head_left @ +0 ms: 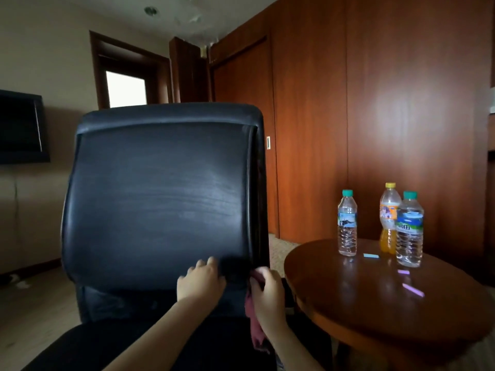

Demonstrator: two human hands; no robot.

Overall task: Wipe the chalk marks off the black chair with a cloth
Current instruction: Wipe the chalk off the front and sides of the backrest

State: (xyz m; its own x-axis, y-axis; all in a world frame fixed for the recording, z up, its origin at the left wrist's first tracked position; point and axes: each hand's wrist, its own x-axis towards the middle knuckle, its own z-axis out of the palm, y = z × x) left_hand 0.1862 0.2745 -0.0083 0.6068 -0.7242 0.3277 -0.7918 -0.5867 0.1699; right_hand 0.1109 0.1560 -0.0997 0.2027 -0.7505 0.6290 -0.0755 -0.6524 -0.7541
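Fingers of the left hand lie spread flat on the lower edge of the black leather chair back, holding nothing; right hand fingers are curled tight on a dark red cloth hanging beside the chair's right edge, near the round wooden bench

Three bottles, perhaps three chalks, one chair.

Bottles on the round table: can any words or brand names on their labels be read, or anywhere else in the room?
Left water bottle: label too blurred to read.
Orange drink bottle: label too blurred to read.
Right water bottle: white characters, too blurred to read.
Nothing else carries readable text.
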